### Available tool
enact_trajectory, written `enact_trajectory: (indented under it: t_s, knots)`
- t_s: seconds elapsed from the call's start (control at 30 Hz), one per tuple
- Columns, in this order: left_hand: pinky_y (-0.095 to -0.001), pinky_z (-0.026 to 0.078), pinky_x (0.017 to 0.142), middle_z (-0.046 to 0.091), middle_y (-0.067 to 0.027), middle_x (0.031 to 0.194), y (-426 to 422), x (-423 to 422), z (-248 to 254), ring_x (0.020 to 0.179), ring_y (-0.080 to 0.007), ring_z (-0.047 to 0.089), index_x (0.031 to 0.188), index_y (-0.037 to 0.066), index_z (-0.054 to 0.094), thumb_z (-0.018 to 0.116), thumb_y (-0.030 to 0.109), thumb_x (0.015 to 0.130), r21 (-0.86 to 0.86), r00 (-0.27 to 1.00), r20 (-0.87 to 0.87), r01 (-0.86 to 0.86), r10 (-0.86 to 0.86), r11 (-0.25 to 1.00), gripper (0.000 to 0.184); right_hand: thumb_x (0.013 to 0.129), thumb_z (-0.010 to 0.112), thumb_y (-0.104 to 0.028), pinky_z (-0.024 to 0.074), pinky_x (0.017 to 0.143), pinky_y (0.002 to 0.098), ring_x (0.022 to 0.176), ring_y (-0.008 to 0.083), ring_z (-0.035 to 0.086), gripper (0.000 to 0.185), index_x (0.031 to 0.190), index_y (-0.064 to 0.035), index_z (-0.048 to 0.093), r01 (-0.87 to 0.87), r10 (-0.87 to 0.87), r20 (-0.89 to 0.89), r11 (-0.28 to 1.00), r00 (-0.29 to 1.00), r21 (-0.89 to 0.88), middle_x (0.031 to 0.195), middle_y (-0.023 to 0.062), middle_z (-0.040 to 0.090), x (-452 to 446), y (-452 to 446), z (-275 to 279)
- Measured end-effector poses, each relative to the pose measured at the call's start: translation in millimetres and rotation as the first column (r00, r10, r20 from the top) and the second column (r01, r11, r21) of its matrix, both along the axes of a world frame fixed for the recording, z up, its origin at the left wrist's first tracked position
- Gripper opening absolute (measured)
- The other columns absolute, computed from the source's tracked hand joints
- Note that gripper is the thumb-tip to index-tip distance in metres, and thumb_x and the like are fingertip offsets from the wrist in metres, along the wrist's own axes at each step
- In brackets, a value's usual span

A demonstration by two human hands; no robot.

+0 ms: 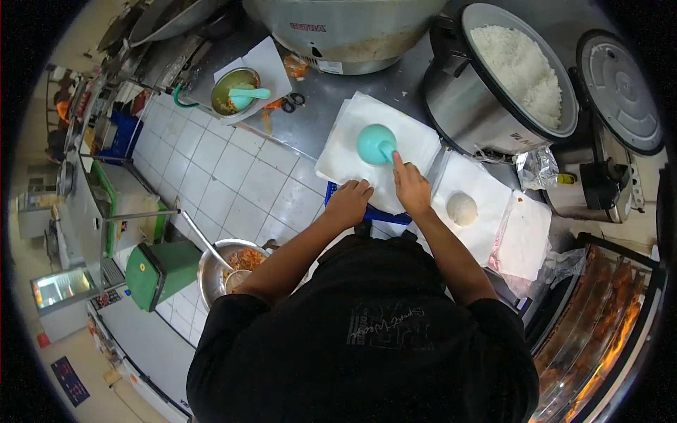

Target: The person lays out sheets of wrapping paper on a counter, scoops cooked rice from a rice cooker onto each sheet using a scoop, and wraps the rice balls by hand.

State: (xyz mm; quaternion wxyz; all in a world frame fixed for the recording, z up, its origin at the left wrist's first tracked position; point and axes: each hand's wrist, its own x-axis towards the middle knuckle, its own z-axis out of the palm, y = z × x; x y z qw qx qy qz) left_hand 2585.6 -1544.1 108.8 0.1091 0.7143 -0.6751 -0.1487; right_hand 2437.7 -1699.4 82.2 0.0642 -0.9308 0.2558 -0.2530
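Note:
My right hand (411, 185) is closed around the handle of a turquoise rice scoop (375, 142). The scoop's rounded bowl is turned upside down on a stack of white wrapping paper (345, 151), so what lies beneath it is hidden. At the near left edge of the same stack, my left hand (350, 202) has its fingers curled on the paper. To the right, a round mound of white rice (462, 209) sits on another sheet of paper (446, 240).
A large cooker of white rice (518, 74) stands at the back right, beside its round lid (620, 92). A metal bowl with a turquoise ladle (250, 93) and black-handled scissors (293, 103) lie back left. A glowing glass-fronted case (592, 324) stands right; a food basin (210, 271) is left.

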Motion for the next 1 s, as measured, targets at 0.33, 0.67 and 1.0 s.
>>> enact_trajectory:
  t_s: [0.33,0.67,1.0]
  knots:
    - [-0.0439,0.045,0.089,0.056,-0.0075,0.115,-2.7,-27.6,-5.5,0.109,-0.0282,0.056,0.119,0.009,0.058,0.075,0.018,0.077,-0.164,0.998,-0.044,0.042,-0.05,0.986,0.046,0.09,0.068,-0.02,0.0393,0.102,0.0471,0.118,0.0426,0.049,0.04,0.127,-0.0055,0.064,0.318,-0.239,0.437,0.941,0.867,-0.116,0.129,0.022,0.052,-67.9,-129.3,284.3]
    - [-0.0401,0.044,0.086,0.054,-0.0058,0.112,-33.9,-123.3,-14.1,0.104,-0.0271,0.055,0.117,0.014,0.059,0.081,0.019,0.07,-0.237,0.943,-0.105,0.285,-0.316,0.929,0.053,0.084,0.072,-0.017,0.0503,0.078,0.0409,0.083,0.0285,0.062,0.02,0.101,-0.0056,0.068,0.113,-0.113,-0.012,0.96,0.993,0.255,0.092,0.0107,0.064,-235.9,-0.4,51.6]
    - [-0.0421,0.046,0.099,0.054,-0.0068,0.117,-55.5,-131.7,-13.1,0.113,-0.0291,0.055,0.117,0.013,0.062,0.076,0.023,0.081,-0.051,0.924,-0.215,0.313,-0.317,0.948,0.039,0.081,0.074,-0.026,0.0507,0.08,0.0365,0.092,0.0229,0.055,0.04,0.121,-0.0226,0.07,-0.068,0.093,-0.082,0.961,0.992,0.269,0.094,0.0024,0.053,-283.4,8.2,8.4]
